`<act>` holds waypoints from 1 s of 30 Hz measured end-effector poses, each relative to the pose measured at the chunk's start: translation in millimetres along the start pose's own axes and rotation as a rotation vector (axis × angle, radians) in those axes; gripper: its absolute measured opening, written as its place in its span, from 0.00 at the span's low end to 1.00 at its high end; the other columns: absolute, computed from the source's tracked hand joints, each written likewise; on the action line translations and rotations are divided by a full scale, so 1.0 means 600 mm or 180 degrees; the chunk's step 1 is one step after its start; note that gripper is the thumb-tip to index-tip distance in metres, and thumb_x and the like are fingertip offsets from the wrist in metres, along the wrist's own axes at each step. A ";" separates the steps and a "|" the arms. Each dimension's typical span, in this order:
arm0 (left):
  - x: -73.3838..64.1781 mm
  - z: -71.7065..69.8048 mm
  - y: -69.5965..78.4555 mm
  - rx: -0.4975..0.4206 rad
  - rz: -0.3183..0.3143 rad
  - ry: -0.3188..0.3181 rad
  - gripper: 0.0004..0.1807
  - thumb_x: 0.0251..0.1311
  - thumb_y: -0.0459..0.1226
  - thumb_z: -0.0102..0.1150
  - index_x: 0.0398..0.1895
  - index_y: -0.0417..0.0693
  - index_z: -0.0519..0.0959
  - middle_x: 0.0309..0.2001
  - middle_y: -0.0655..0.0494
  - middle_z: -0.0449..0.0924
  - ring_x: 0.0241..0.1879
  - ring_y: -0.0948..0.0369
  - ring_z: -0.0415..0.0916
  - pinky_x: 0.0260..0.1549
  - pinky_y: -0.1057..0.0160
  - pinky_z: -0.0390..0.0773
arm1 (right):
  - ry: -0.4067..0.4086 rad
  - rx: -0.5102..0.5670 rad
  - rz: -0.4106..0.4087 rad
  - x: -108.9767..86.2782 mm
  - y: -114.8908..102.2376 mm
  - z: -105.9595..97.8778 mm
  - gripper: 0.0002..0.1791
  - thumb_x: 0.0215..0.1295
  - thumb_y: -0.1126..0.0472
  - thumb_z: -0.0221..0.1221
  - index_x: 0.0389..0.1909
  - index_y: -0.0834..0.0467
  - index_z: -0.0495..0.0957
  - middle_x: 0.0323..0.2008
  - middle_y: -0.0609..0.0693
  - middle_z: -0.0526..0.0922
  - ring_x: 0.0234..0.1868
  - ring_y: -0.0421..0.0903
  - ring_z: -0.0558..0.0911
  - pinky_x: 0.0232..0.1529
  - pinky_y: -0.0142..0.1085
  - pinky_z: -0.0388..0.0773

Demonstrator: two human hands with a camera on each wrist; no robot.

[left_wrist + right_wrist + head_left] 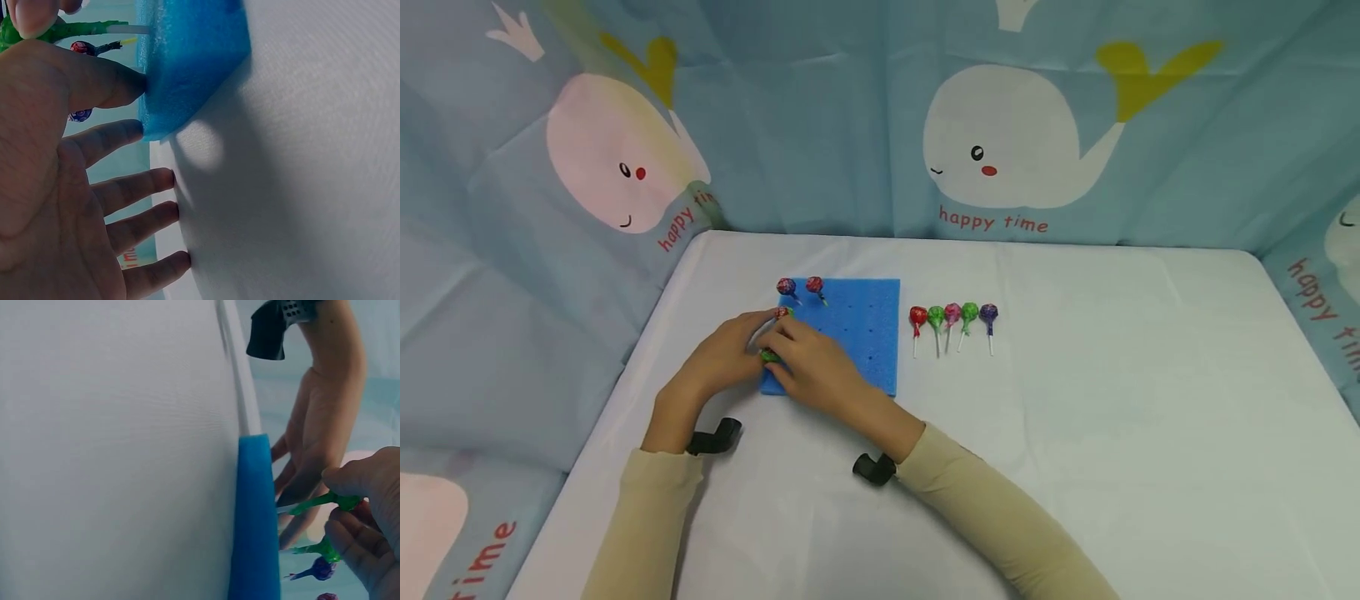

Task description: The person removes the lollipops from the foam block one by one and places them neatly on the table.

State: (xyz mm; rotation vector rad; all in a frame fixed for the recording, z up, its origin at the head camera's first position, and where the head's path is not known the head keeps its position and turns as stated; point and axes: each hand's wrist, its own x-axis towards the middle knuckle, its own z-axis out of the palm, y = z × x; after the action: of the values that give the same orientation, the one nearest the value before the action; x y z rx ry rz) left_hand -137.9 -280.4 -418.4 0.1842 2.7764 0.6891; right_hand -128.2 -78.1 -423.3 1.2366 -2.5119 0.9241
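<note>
My right hand [816,367] pinches a green-wrapped lollipop [347,502] between thumb and fingers. Its white stick meets the side of a blue foam board [883,333] near the front left corner. My left hand [722,354] lies along the board's left side, fingers spread and fairly straight. In the left wrist view its thumb [119,84] and index fingertip touch the foam edge. Behind the right hand, a red-and-green lollipop [782,312] is partly hidden by fingers. Two more lollipops, one blue-and-red [786,287] and one red [815,285], stand in the board's back row.
Right of the board, several lollipops lie in a row: red [918,316], green [936,316], pink, green and purple [988,312]. Small holes dot the foam. Black wrist cameras [874,469] hang at both wrists above the white tablecloth [1112,417]. A whale-print curtain [820,125] closes the back.
</note>
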 end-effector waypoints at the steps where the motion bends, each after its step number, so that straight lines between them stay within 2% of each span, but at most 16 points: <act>1: 0.001 -0.001 0.000 -0.0003 0.0014 0.0013 0.42 0.63 0.33 0.51 0.84 0.49 0.59 0.81 0.38 0.62 0.81 0.36 0.57 0.76 0.27 0.60 | 0.0030 -0.0007 -0.0005 0.000 0.000 0.000 0.14 0.74 0.60 0.65 0.57 0.56 0.85 0.51 0.49 0.83 0.52 0.41 0.86 0.53 0.28 0.85; 9: -0.007 0.000 -0.008 -0.0002 0.0072 0.0030 0.42 0.61 0.31 0.53 0.83 0.46 0.61 0.80 0.35 0.62 0.80 0.34 0.58 0.75 0.27 0.62 | 0.0004 -0.0054 -0.0055 -0.006 -0.005 0.004 0.14 0.74 0.60 0.66 0.58 0.54 0.85 0.54 0.49 0.82 0.52 0.40 0.87 0.52 0.25 0.85; 13: -0.005 0.004 -0.009 -0.0018 0.0132 0.0089 0.42 0.60 0.29 0.51 0.83 0.46 0.61 0.80 0.36 0.63 0.79 0.35 0.58 0.74 0.27 0.63 | 0.0074 -0.0029 -0.0094 -0.008 -0.003 0.003 0.14 0.74 0.62 0.65 0.58 0.55 0.85 0.53 0.50 0.82 0.53 0.41 0.86 0.55 0.25 0.84; 19: -0.003 0.014 -0.007 -0.0041 0.0172 0.0067 0.39 0.66 0.35 0.54 0.83 0.45 0.62 0.80 0.36 0.64 0.80 0.35 0.59 0.76 0.28 0.61 | 0.0178 0.0128 -0.0096 -0.018 0.003 0.000 0.13 0.74 0.63 0.64 0.57 0.57 0.84 0.52 0.50 0.82 0.52 0.41 0.86 0.54 0.26 0.84; 24: -0.005 0.011 -0.005 0.0054 0.0153 0.0119 0.38 0.68 0.38 0.55 0.82 0.44 0.62 0.79 0.34 0.64 0.79 0.33 0.59 0.76 0.27 0.60 | 0.0299 0.0244 -0.0113 -0.014 0.004 -0.007 0.13 0.75 0.63 0.64 0.57 0.57 0.82 0.55 0.51 0.81 0.54 0.42 0.85 0.56 0.26 0.84; 30: -0.002 0.000 -0.004 0.0111 0.0117 0.0096 0.39 0.68 0.39 0.55 0.83 0.44 0.61 0.80 0.34 0.63 0.80 0.33 0.57 0.76 0.27 0.60 | 0.0481 0.0299 -0.0142 -0.006 0.002 -0.016 0.12 0.73 0.62 0.65 0.55 0.58 0.82 0.56 0.53 0.81 0.49 0.43 0.87 0.46 0.27 0.86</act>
State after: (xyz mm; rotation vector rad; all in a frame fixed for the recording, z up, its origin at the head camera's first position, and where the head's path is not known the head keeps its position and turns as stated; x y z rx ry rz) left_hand -136.8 -282.7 -419.4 0.2342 2.8220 0.6577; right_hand -127.6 -69.5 -418.0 1.1959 -2.3397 1.0924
